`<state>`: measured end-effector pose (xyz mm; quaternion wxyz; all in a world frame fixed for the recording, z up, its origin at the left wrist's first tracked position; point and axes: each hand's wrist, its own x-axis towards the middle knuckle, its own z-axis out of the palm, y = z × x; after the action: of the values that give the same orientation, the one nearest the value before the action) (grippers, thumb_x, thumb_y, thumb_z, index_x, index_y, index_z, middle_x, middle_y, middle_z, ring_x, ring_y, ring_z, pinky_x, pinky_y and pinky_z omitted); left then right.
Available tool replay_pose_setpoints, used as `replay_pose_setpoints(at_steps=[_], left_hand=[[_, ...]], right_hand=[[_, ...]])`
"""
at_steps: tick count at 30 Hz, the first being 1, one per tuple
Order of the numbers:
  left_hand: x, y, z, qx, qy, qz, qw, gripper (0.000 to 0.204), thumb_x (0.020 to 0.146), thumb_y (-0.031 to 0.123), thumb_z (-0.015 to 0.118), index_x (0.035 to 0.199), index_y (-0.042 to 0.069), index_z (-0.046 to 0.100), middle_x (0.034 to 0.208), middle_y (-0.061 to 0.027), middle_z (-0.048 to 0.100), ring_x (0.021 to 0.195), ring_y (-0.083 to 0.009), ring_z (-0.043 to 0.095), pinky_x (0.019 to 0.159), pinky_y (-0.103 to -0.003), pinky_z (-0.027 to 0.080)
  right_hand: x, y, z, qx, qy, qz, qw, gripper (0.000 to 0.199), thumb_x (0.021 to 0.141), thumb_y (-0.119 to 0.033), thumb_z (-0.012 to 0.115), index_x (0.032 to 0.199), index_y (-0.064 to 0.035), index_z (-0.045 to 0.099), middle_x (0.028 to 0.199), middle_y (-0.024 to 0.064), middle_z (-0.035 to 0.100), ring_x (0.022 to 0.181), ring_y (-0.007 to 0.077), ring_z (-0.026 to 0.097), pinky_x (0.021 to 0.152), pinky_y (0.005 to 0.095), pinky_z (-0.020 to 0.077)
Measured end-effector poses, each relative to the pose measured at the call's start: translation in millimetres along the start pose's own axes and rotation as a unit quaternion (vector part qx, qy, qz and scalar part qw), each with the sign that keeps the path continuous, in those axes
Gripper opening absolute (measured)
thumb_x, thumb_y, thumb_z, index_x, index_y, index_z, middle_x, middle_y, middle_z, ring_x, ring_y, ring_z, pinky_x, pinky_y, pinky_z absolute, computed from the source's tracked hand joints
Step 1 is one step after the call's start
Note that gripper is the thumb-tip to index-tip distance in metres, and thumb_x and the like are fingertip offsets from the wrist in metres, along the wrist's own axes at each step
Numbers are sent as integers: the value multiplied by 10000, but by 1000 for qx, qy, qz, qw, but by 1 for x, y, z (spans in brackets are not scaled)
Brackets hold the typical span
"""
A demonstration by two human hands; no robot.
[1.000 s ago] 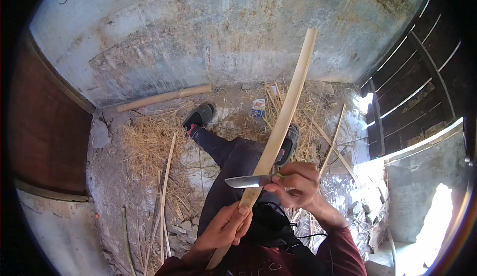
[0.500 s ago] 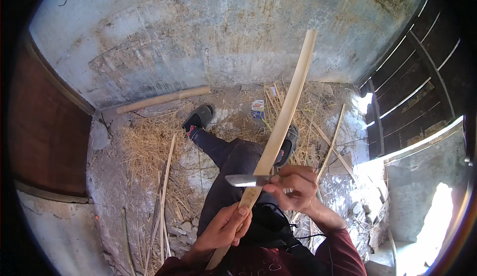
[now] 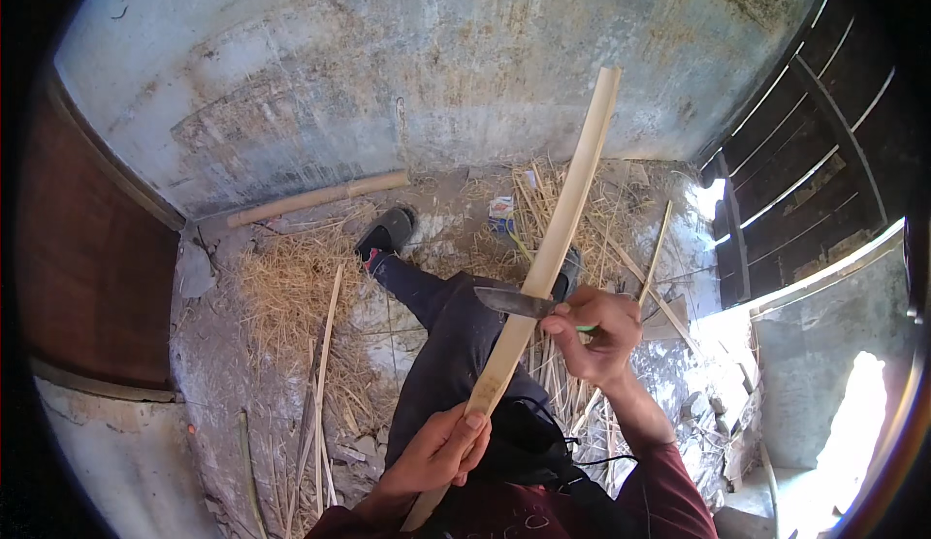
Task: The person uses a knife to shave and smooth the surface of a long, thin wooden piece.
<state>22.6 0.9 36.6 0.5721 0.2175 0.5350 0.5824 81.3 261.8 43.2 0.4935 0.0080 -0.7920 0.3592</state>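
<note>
A long, pale bamboo strip (image 3: pixel 558 238) slants from my lap up and away to the right, its far end in front of the wall. Near its lower end my left hand (image 3: pixel 448 450) is wrapped round it, thumb on top. My right hand (image 3: pixel 596 333) grips a knife (image 3: pixel 512 302) by its handle, of which a bit of green shows. The blade lies across the strip and points left, above my thigh. Whether its edge bites into the bamboo I cannot tell. The strip's lowest end passes beneath my left forearm.
Straw-like shavings (image 3: pixel 296 282) cover the floor on the left, with more beyond my right foot. A thick bamboo pole (image 3: pixel 320 199) lies along the base of the wall (image 3: pixel 388 64). Thin strips (image 3: pixel 325 374) lie on the left. A dark slatted panel (image 3: pixel 805 161) stands at right.
My right hand and the knife have moved up along the strip, away from my left hand, and slightly right. My left hand keeps its hold near the lower end.
</note>
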Motion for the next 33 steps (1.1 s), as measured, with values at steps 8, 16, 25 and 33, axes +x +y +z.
replay_pose_setpoints(at_steps=[8,16,25,33], left_hand=[[4,4,-4,-112,-51,-3,992,433,1172,440,339,948,91,465,589,24,400,456,-49,358,429,-223,380],[2,3,1,-115,-50,4,992,426,1173,431,348,941,90,456,583,33,365,459,-47,339,412,-223,345],[1,8,1,-98,-31,6,995,418,1174,421,356,939,90,457,589,34,378,457,-45,348,418,-219,354],[1,5,3,-94,-31,1,995,420,1175,417,353,936,89,460,599,30,396,458,-43,350,427,-222,368]], right_hand=[[-3,-1,-2,29,-77,-15,997,271,801,-135,926,731,-67,673,622,70,636,462,188,592,411,318,391],[-6,-13,-4,8,-103,-29,994,286,765,-143,949,720,-84,673,656,73,655,477,182,615,413,308,416],[-2,-9,-3,-40,-121,-99,987,260,774,-134,935,752,-78,682,651,69,650,461,170,589,408,309,406],[-2,-2,0,12,-49,-4,999,274,794,-116,926,737,-55,665,649,87,661,479,187,605,431,312,427]])
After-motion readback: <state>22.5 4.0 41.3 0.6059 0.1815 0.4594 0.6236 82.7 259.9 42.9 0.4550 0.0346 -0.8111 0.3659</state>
